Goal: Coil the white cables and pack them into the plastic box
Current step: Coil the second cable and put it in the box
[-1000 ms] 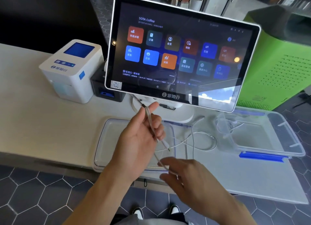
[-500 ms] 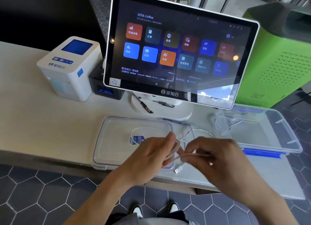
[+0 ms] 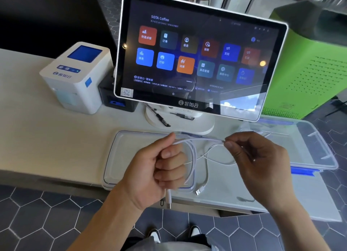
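My left hand (image 3: 159, 168) is a fist around a loop of white cable (image 3: 194, 153), whose plug end hangs out below the fist. My right hand (image 3: 253, 162) pinches the same cable farther along, so a short stretch runs taut between both hands. A second white cable (image 3: 208, 168) lies loose on the counter under them, its USB plug (image 3: 199, 191) near the front edge. The clear plastic box (image 3: 323, 147) with blue latches sits open at the right. Its clear lid (image 3: 120, 157) lies flat below my left hand.
A white point-of-sale screen (image 3: 197, 59) on a round stand rises right behind the lid, with a black pen (image 3: 159, 118) on its base. A white label printer (image 3: 75, 78) stands at the left. A green cabinet (image 3: 309, 72) is behind the box. The counter's front edge is close.
My hands have moved apart: the left one closed into a fist on the looped cable, and the right one slid right along it and pulled it taut.
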